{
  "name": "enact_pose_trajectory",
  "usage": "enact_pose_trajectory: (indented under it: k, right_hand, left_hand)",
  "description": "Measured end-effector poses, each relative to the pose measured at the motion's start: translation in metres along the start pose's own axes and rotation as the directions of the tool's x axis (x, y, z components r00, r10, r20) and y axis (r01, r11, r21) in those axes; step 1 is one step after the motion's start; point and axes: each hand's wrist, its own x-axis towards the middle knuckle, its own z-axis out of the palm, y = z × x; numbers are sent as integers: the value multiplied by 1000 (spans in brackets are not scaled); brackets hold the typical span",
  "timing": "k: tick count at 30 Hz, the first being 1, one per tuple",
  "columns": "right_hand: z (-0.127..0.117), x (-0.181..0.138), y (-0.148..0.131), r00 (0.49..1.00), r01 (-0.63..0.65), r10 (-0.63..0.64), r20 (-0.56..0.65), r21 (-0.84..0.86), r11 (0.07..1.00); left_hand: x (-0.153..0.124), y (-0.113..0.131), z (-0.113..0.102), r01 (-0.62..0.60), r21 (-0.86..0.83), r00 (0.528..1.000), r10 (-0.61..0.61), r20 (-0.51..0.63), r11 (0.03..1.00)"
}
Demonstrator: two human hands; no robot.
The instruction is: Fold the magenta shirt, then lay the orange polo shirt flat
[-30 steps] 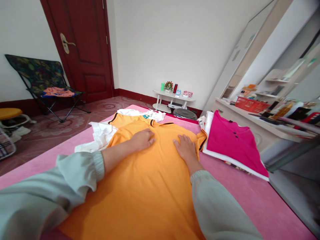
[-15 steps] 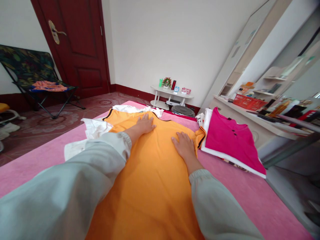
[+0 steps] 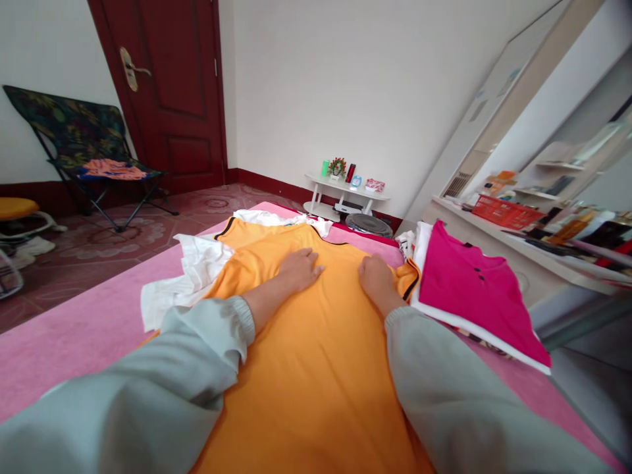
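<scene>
An orange shirt [image 3: 316,368] with black trim lies spread flat on a pink bed [image 3: 74,329]. My left hand [image 3: 299,268] rests palm down on the shirt's upper middle, fingers flat and pointing right. My right hand [image 3: 378,280] sits on the shirt near its right shoulder and sleeve [image 3: 409,276], with the fingers curled under so I cannot see whether they pinch the cloth. Both arms wear pale green sleeves.
A folded pink shirt [image 3: 474,296] on white garments lies right of the orange one. White clothes [image 3: 192,270] are crumpled at its left. Beyond: a dark red door [image 3: 168,92], a folding chair [image 3: 79,151], a small white table [image 3: 345,194], a cluttered dresser [image 3: 523,230].
My left hand slid back from the collar toward the shirt's upper middle. My right hand moved up toward the right shoulder and its fingers curled from flat.
</scene>
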Motion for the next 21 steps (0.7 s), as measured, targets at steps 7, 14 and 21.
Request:
enact_pose_trajectory:
  k: [7,14,21]
  right_hand:
    - [35,34,22,929,-266,332,-161,331,905]
    - [39,42,30,979,-146,189,-75,387,910]
    - [42,40,38,925,-173,324,-197,539,824]
  left_hand:
    - [48,-36,-23,255,-70,946,-264,-189,964]
    - [84,-57,-30,412,-83,899,-420,-123,907]
    - [86,-37,-22,318,-89,911,-330,-249,944]
